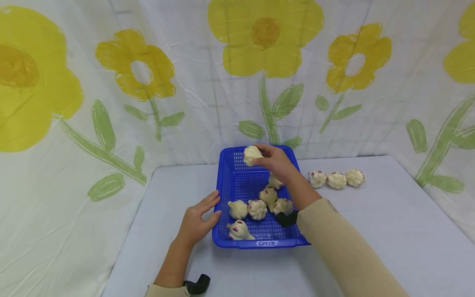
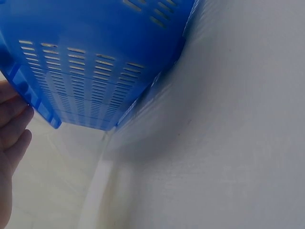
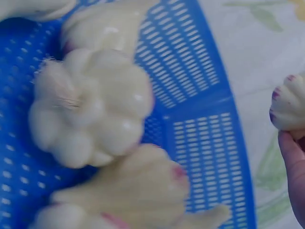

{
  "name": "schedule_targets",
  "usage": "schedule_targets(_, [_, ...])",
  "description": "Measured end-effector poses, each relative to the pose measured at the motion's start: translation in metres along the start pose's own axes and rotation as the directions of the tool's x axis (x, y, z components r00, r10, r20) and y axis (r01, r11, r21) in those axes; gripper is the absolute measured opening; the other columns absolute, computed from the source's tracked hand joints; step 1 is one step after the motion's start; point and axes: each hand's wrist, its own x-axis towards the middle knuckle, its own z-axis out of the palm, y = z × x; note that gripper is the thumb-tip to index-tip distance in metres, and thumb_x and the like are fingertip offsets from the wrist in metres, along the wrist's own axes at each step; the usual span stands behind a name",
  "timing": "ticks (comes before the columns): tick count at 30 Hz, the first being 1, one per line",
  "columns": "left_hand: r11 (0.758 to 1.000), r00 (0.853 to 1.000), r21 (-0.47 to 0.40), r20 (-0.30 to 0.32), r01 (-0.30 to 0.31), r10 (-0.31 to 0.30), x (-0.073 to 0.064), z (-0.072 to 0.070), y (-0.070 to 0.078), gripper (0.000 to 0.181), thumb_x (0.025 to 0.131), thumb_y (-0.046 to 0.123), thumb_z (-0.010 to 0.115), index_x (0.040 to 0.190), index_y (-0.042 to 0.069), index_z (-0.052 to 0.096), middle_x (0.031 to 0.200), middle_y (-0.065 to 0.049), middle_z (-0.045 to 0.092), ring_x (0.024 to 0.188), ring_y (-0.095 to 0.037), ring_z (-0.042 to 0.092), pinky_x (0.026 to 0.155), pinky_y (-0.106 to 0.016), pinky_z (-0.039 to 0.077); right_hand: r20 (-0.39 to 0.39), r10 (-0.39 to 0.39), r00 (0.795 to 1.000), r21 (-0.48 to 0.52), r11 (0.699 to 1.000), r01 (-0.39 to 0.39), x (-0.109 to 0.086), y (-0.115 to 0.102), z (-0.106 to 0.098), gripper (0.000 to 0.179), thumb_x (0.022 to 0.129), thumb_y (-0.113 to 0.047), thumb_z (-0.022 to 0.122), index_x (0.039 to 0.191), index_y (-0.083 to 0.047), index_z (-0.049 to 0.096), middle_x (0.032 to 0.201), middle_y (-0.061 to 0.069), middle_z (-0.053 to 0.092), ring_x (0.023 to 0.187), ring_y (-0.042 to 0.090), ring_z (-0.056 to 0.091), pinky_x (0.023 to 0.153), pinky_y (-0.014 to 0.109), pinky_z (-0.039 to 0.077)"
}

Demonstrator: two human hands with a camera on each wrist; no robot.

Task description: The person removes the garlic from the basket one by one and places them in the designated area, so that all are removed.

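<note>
A white garlic bulb (image 1: 253, 156) is pinched between the thumb and fingers of my right hand (image 1: 276, 163), held over the far end of a blue plastic basket (image 1: 218, 181). The same held bulb (image 3: 289, 102) shows at the right edge of the right wrist view. Several other garlic bulbs (image 1: 257, 209) lie inside the basket, mostly in its near half and along the right side. My left hand (image 1: 198, 220) is at the basket's left rim, its fingers straight and fingertips right at the edge. In the left wrist view those fingers (image 2: 14, 119) sit beside the slotted wall.
Three more garlic bulbs (image 1: 336, 180) stand in a row on the white table (image 1: 371, 231), right of the basket. Behind the table hangs a white cloth (image 1: 196, 103) printed with yellow flowers. A dark strap piece (image 1: 197, 284) sits at the left wrist.
</note>
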Motion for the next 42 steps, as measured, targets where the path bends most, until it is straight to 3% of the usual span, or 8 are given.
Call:
schedule_targets(2, [1.000, 1.000, 0.005, -0.003, -0.002, 0.002, 0.000, 0.000, 0.000, 0.043, 0.083, 0.012, 0.074, 0.125, 0.001, 0.067, 0.135, -0.010, 0.061, 0.124, -0.027, 0.060, 0.105, -0.014, 0.038, -0.013, -0.027, 1.000, 0.033, 0.999, 0.027, -0.001, -0.007, -0.005, 0.064, 0.092, -0.013, 0.068, 0.150, -0.013, 0.041, 0.149, 0.008, 0.047, 0.136, 0.025, 0.047, 0.115, 0.046, 0.039])
schedule_targets(5, [1.000, 1.000, 0.012, -0.004, -0.004, 0.004, 0.001, 0.000, 0.000, 0.043, 0.083, 0.013, 0.074, 0.125, 0.002, 0.067, 0.136, -0.009, 0.061, 0.124, -0.027, 0.060, 0.105, -0.016, 0.039, -0.033, -0.066, 0.997, 0.087, 0.994, 0.068, -0.006, -0.019, -0.016, 0.063, 0.094, -0.007, 0.065, 0.151, -0.009, 0.038, 0.149, 0.009, 0.046, 0.129, 0.018, 0.052, 0.109, 0.033, 0.045])
schedule_targets(10, [1.000, 1.000, 0.015, -0.010, -0.017, 0.017, 0.001, 0.000, -0.002, 0.044, 0.083, 0.013, 0.074, 0.125, 0.003, 0.067, 0.136, -0.009, 0.061, 0.123, -0.027, 0.061, 0.104, -0.019, 0.041, -0.089, -0.140, 0.986, 0.119, 0.981, 0.150, -0.019, -0.029, -0.047, 0.060, 0.095, -0.006, 0.063, 0.150, -0.004, 0.039, 0.136, 0.004, 0.054, 0.112, 0.008, 0.060, 0.093, 0.017, 0.052])
schedule_targets(14, [1.000, 1.000, 0.006, -0.013, -0.016, 0.016, -0.001, 0.001, -0.003, 0.044, 0.082, 0.012, 0.074, 0.125, 0.003, 0.067, 0.135, -0.009, 0.061, 0.123, -0.028, 0.061, 0.105, -0.018, 0.041, -0.158, -0.163, 0.974, 0.146, 0.972, 0.186, -0.033, -0.023, -0.078, 0.062, 0.094, -0.005, 0.064, 0.150, -0.002, 0.037, 0.135, 0.002, 0.054, 0.112, 0.006, 0.060, 0.093, 0.014, 0.052])
schedule_targets(25, [1.000, 1.000, 0.005, 0.005, -0.006, 0.006, -0.004, 0.002, -0.001, 0.043, 0.083, 0.012, 0.074, 0.125, 0.002, 0.067, 0.136, -0.008, 0.061, 0.124, -0.027, 0.060, 0.105, -0.012, 0.037, -0.341, -0.098, 0.935, 0.195, 0.965, 0.173, -0.082, 0.014, -0.154, 0.070, 0.091, -0.005, 0.067, 0.153, -0.004, 0.033, 0.134, -0.002, 0.052, 0.117, 0.002, 0.054, 0.092, 0.008, 0.049])
schedule_targets(31, [1.000, 1.000, 0.014, 0.008, -0.008, 0.008, -0.003, 0.000, -0.001, 0.043, 0.083, 0.013, 0.074, 0.125, 0.003, 0.067, 0.136, -0.008, 0.061, 0.124, -0.026, 0.060, 0.104, -0.019, 0.043, -0.442, -0.047, 0.896, 0.199, 0.969, 0.149, -0.102, 0.028, -0.190, 0.075, 0.091, -0.008, 0.069, 0.155, -0.009, 0.030, 0.148, 0.002, 0.041, 0.120, -0.001, 0.050, 0.090, 0.005, 0.048])
schedule_targets(35, [1.000, 1.000, 0.019, 0.013, 0.000, 0.000, -0.002, -0.001, -0.001, 0.043, 0.084, 0.014, 0.074, 0.125, 0.003, 0.067, 0.137, -0.007, 0.061, 0.124, -0.025, 0.060, 0.103, -0.026, 0.046, -0.519, -0.020, 0.855, 0.264, 0.947, 0.182, -0.114, 0.037, -0.210, 0.076, 0.089, -0.004, 0.070, 0.154, -0.010, 0.032, 0.138, -0.004, 0.048, 0.113, -0.002, 0.053, 0.086, 0.005, 0.050])
schedule_targets(42, [1.000, 1.000, 0.019, 0.006, 0.000, -0.001, -0.002, -0.001, -0.001, 0.043, 0.083, 0.013, 0.074, 0.125, 0.004, 0.067, 0.136, -0.007, 0.061, 0.124, -0.025, 0.060, 0.103, -0.023, 0.044, -0.634, 0.076, 0.770, 0.456, 0.841, 0.292, -0.134, 0.058, -0.237, 0.080, 0.086, 0.009, 0.067, 0.154, -0.012, 0.032, 0.124, -0.009, 0.053, 0.107, -0.002, 0.058, 0.083, 0.008, 0.053])
